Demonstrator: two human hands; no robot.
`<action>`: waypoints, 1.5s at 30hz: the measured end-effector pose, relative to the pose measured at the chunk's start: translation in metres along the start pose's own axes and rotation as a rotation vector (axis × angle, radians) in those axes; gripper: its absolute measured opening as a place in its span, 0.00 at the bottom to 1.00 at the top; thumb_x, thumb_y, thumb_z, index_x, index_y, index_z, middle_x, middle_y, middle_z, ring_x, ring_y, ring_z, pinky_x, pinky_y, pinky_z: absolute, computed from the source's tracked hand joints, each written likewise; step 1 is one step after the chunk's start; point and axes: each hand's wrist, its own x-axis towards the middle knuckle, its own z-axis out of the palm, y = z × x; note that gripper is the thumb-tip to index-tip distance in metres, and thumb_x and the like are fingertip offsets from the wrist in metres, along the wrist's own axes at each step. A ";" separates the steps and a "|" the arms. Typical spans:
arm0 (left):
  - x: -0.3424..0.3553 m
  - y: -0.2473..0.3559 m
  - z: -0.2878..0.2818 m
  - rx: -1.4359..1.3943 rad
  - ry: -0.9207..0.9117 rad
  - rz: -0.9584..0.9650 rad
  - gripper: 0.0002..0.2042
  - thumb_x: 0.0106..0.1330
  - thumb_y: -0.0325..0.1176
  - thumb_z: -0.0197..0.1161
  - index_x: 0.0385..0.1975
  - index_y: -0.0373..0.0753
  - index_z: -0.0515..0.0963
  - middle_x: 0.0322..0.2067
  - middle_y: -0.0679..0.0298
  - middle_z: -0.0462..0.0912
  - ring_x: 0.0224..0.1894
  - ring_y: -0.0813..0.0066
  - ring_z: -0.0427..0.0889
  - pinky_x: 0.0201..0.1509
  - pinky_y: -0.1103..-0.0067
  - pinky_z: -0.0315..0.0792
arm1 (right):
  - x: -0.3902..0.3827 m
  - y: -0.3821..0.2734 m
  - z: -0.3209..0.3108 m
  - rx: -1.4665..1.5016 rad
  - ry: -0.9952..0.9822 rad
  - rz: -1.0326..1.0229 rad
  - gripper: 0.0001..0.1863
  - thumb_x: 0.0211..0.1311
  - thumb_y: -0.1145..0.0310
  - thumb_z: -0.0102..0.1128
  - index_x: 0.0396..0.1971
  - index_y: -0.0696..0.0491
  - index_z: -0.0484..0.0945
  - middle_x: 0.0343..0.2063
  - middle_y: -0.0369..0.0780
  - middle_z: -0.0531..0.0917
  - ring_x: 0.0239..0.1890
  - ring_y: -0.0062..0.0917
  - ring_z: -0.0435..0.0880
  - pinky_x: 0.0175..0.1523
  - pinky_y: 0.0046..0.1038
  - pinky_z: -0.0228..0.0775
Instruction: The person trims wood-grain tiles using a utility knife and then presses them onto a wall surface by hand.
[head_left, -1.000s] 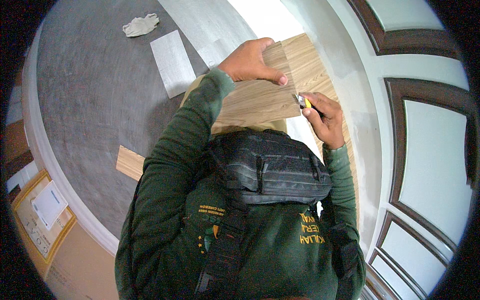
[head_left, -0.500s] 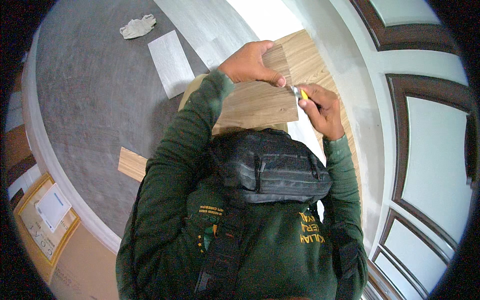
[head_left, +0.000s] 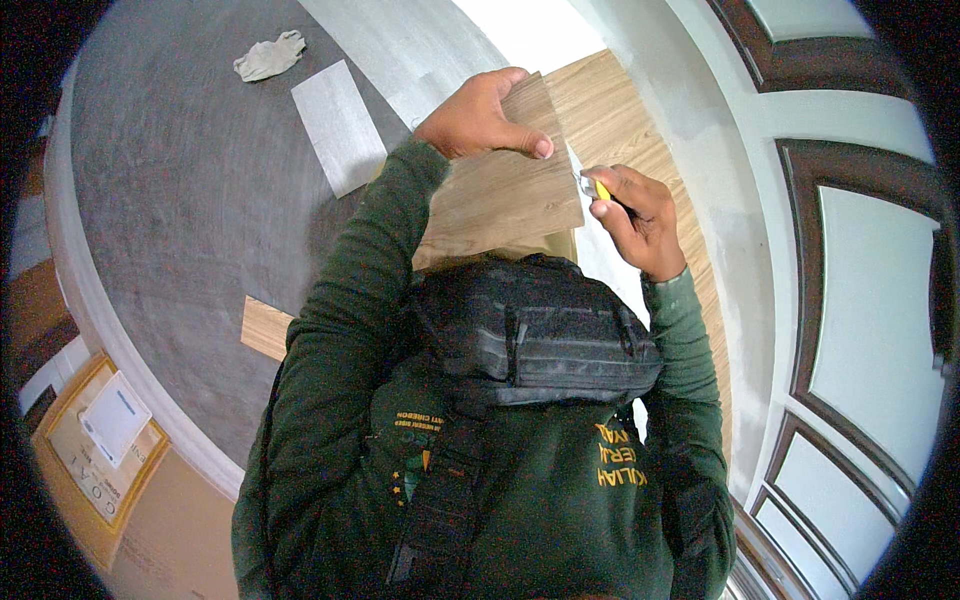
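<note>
My left hand (head_left: 480, 120) grips a brown wood-grain plank (head_left: 500, 200) near its far end, thumb pressed on its face, fingertips over the top edge. My right hand (head_left: 640, 220) is closed on a small utility knife (head_left: 598, 188) with a yellow part, its metal tip at or very near the plank's right edge; whether they touch is unclear. Beneath and beyond them lie lighter wood-grain planks (head_left: 610, 105) and a white strip (head_left: 608, 270). A black bag (head_left: 530, 340) on my chest sits just below the held plank.
Pale grey planks (head_left: 410, 45) and a loose piece (head_left: 338, 125) lie on a dark grey floor (head_left: 180, 200), with a crumpled cloth (head_left: 270, 55) and wood-grain offcut (head_left: 265, 325). A panelled wall or door (head_left: 860, 300) runs along the right; cardboard (head_left: 130, 530) lies lower left.
The knife and my right hand have moved up along the plank's edge. My left hand and the held plank have shifted slightly left, opening a gap over the white strip.
</note>
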 end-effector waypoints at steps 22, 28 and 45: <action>0.007 -0.015 0.004 0.039 -0.049 0.017 0.45 0.39 0.42 0.85 0.57 0.23 0.71 0.45 0.47 0.82 0.50 0.62 0.81 0.59 0.72 0.71 | 0.000 0.005 -0.003 0.042 -0.058 0.037 0.13 0.59 0.71 0.65 0.43 0.61 0.82 0.31 0.48 0.84 0.32 0.36 0.84 0.39 0.32 0.74; 0.011 -0.011 0.002 0.087 -0.066 -0.040 0.46 0.40 0.42 0.85 0.57 0.21 0.70 0.47 0.45 0.82 0.52 0.61 0.80 0.62 0.72 0.70 | 0.008 0.014 0.002 0.031 0.034 -0.001 0.14 0.63 0.70 0.59 0.44 0.63 0.81 0.29 0.43 0.81 0.29 0.28 0.78 0.36 0.27 0.69; 0.016 -0.020 -0.003 0.092 -0.019 0.025 0.43 0.41 0.38 0.85 0.57 0.24 0.71 0.47 0.48 0.83 0.51 0.63 0.81 0.60 0.72 0.71 | 0.008 0.004 -0.006 0.029 -0.061 0.005 0.14 0.63 0.69 0.61 0.44 0.62 0.81 0.31 0.45 0.83 0.31 0.28 0.80 0.37 0.28 0.71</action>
